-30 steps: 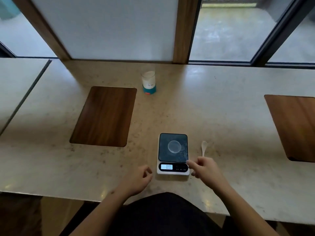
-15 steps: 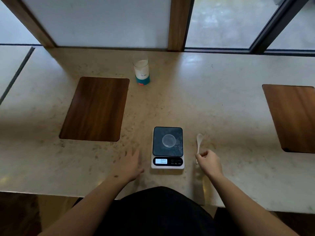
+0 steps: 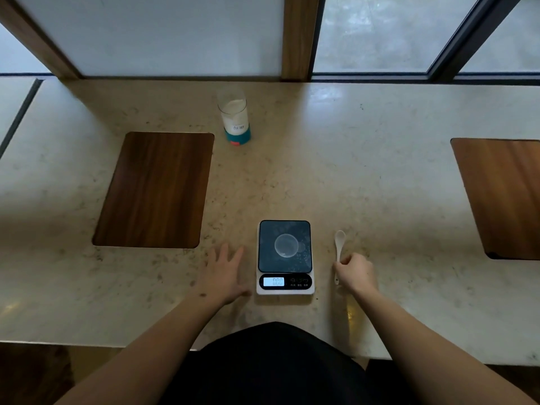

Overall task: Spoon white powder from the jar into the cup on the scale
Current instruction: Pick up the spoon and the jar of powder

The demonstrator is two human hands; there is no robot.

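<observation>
Left hand (image 3: 223, 274) lies palm-down and flat on the tabletop (image 3: 365, 182) just left of the scale (image 3: 285, 257), fingers spread, holding nothing. Right hand (image 3: 355, 273), forearm reaching in from the lower right, curls its fingers over the handle of the white spoon (image 3: 339, 244), whose bowl points away on the tabletop, just right of the scale. Clear cup (image 3: 286, 245) sits on the scale's dark plate; jar (image 3: 235, 118) of white powder stands well beyond, near the window.
</observation>
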